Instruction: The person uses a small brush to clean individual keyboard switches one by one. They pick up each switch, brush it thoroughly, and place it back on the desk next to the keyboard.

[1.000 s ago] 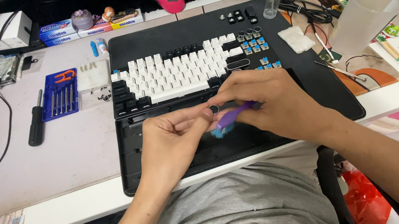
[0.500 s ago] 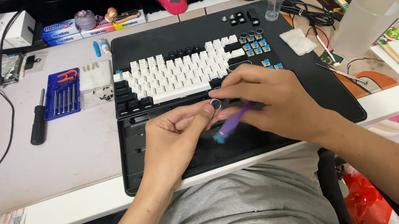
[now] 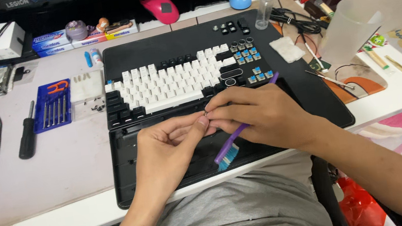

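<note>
Over the black mat on the surface, the left hand and the right hand meet fingertip to fingertip, both sets of fingers pinching a small dark part just in front of the keyboard; what the part is cannot be told. The right hand also grips a purple toothbrush, its blue bristles pointing down towards the person's lap. A blue screwdriver set and a black screwdriver lie well apart to the left.

Home desk: keyboard, computer mice, screwdriver set, cluttered.
</note>
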